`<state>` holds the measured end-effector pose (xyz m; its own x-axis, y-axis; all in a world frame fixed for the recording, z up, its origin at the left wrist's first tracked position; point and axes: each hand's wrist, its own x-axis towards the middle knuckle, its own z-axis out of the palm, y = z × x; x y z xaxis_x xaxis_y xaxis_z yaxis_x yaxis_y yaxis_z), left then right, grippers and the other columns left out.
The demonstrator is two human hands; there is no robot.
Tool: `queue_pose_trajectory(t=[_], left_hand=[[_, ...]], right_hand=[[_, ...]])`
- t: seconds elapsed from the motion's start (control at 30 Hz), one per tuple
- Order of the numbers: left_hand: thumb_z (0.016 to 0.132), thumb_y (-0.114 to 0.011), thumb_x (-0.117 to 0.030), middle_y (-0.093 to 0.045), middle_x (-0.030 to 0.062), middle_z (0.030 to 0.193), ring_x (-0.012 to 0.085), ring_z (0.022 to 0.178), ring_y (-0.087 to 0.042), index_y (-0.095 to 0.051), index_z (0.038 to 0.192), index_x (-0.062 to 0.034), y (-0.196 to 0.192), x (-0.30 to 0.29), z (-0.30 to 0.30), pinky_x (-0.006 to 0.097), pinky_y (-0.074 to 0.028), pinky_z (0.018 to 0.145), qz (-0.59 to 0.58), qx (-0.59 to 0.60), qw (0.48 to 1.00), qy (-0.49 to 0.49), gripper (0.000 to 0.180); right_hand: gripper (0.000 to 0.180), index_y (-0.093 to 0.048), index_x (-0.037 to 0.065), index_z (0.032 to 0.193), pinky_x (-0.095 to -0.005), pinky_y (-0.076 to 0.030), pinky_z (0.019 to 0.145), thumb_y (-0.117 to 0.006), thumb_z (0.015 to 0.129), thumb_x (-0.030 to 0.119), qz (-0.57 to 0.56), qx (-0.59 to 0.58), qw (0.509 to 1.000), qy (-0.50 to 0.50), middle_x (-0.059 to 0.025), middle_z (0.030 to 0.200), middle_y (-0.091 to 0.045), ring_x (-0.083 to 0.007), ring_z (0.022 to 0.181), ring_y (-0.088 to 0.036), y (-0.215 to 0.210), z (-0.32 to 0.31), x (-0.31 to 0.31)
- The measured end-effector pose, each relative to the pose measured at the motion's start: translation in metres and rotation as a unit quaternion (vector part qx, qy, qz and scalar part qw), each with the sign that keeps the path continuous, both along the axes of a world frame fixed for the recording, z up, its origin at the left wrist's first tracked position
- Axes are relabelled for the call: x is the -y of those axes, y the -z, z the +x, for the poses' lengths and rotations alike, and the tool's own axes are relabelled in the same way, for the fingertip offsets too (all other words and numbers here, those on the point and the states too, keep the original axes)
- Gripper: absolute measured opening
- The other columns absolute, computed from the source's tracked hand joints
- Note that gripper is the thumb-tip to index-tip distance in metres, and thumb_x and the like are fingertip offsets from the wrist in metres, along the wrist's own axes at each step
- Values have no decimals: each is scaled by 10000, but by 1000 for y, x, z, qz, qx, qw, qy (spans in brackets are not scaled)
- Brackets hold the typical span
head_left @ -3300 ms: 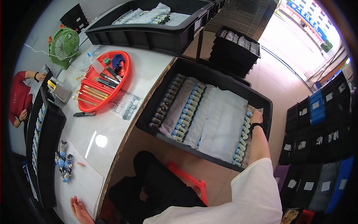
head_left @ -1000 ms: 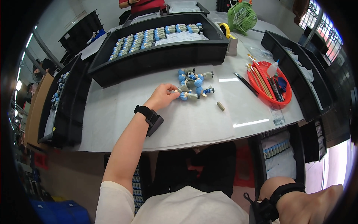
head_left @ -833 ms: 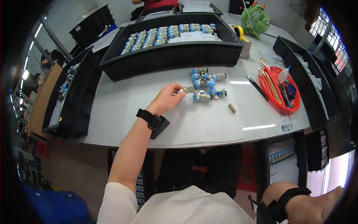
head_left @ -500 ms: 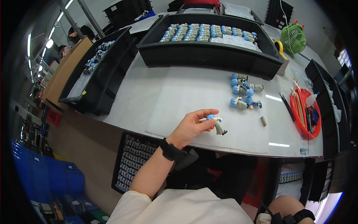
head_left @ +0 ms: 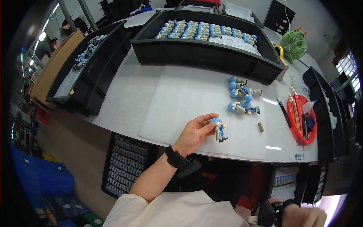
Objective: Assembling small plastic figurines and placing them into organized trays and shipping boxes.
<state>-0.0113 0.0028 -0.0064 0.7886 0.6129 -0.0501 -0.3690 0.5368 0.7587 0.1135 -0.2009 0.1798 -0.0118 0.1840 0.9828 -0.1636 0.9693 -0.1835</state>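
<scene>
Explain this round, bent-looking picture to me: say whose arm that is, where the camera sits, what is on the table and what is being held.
There is no machine here. A person wears a wide fisheye camera on the head, looking down, so straight edges curve near the rim. The arm from the lower edge is the person's own left hand, with a dark wristband. It holds a small blue-haired figurine just over a white sheet on the table. The right hand is only partly in view at the bottom corner, so what it does cannot be told. Further on lie a small pile of figurines, a long black tray with rows of them, a red tray of brushes and a green fan.
</scene>
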Motion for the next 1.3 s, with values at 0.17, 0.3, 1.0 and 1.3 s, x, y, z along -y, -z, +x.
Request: queue_pose_trajectory(t=[0.17, 0.3, 1.0, 1.3], left_hand=[[881, -464, -79, -558, 84, 1054, 153, 978, -528, -453, 1181, -20, -1, -1, 2, 289, -426, 861, -24, 34, 999, 13, 306], [884, -462, -97, -552, 74, 1048, 150, 974, -524, -447, 1182, -16, -3, 1, 4, 288, -425, 861, -24, 38, 999, -10, 308], [901, -419, -115, -561, 76, 1017, 130, 873, -535, -475, 1153, 24, -1, 2, 7, 274, -452, 783, -29, 1, 1000, -3, 293], [883, -461, -83, -569, 70, 942, 110, 793, -543, -488, 1132, 27, -2, 4, 10, 234, -472, 711, 27, -44, 998, -22, 274]], right_hand=[[402, -421, -4, 1110, -189, -406, 535, -612, 757, 13, -392, -97, 822, 402, -69, 779, -542, -101, 589, -475, 104, 0, -76], [430, -414, -23, 1164, -220, -472, 642, -610, 801, 95, -639, -51, 742, 196, -100, 886, -574, -138, 750, -577, 150, -3, -96], [316, -495, -80, 1040, -242, -494, 599, -549, 854, 169, -592, -155, 776, 151, -153, 858, -610, -159, 705, -599, 177, -6, -95], [297, -546, -67, 918, -237, -496, 584, -522, 869, 225, -596, -161, 771, 158, -139, 799, -621, -158, 662, -606, 179, -5, -95]])
